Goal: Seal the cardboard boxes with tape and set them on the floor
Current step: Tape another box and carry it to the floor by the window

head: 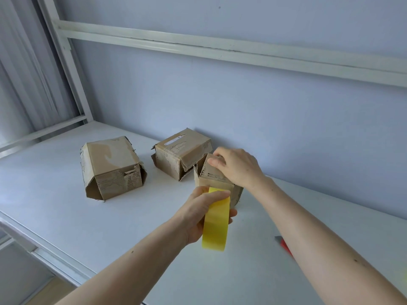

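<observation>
On the white desk (66,194) stand three cardboard boxes, all worn and scuffed. One box, the left box (111,167), sits apart toward the left with its flaps folded down. A second, the back box (180,155), stands near the wall (264,117) with a loose flap at its front corner. The third, the near box (217,179), is just in front of and right of the back box, close enough that their corners seem to touch, though I cannot tell for sure.

Two hands are at the near box. The right hand (236,167) lies over its top, fingers curled down onto the raised top flap and pressing it; the grip is bent over the cardboard edge rather than flat. The left hand (202,213) holds one roll of yellow tape (217,221), fingers wrapped through and around the roll, thumb on its upper edge. The roll stands upright on edge in the air, its top end meeting the near box's front face, just below the right hand.

One red tool (284,245) lies on the desk to the right, mostly hidden behind the right forearm; what it is cannot be told. A white metal frame (198,46) runs along the wall above.
</observation>
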The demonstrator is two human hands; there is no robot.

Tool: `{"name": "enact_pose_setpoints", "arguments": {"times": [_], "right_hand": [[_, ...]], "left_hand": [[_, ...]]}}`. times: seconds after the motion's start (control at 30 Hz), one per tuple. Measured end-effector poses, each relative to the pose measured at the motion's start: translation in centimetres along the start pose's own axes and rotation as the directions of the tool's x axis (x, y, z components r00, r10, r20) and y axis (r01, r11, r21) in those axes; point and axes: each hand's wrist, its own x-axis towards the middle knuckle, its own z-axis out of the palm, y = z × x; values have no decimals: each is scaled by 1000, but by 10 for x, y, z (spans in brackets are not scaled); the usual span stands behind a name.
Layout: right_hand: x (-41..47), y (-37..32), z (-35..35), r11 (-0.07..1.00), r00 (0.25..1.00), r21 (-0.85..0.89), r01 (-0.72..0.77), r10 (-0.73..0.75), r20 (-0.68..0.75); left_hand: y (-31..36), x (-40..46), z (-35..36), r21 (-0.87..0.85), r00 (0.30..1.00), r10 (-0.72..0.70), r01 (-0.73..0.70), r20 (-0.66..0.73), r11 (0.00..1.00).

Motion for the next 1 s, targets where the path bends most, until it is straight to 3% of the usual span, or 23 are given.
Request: {"name": "enact_pose_setpoints", "arguments": {"times": [0.17, 0.27, 0.4, 0.47, 0.57, 0.77, 0.87, 1.0], "right_hand": [[-5, -10, -5, 997, 972, -42, -72, 80, 219], [-6, -13, -2, 996, 982, -83, -32, 46, 184], [-4, -9, -6, 999, 992, -27, -46, 49, 115], [1, -5, -18, 995, 990, 50, -81, 74, 118], [5, -3, -27, 998, 984, 11, -59, 56, 171], [11, 5, -39, 997, 975, -20, -74, 77, 209], [9, 9, -44, 997, 974, 17, -72, 67, 216], [10, 8, -47, 999, 980, 26, -22, 16, 196]], "left_hand": [[-2, 4, -6, 64, 996, 21, -27, 82, 998], [-6, 2, -8, 106, 991, 30, -44, 127, 993], [-12, 0, -10, 117, 999, -31, 26, 41, 993], [-17, 0, -14, 94, 996, -89, 88, 6, 992], [-20, 0, -15, 77, 995, -98, 97, 18, 992], [-15, 1, -18, 191, 996, -43, 29, 73, 981], [-15, -4, -19, 200, 995, -65, 49, 75, 979], [-14, -6, -22, 363, 989, -140, 111, 53, 925]]}}
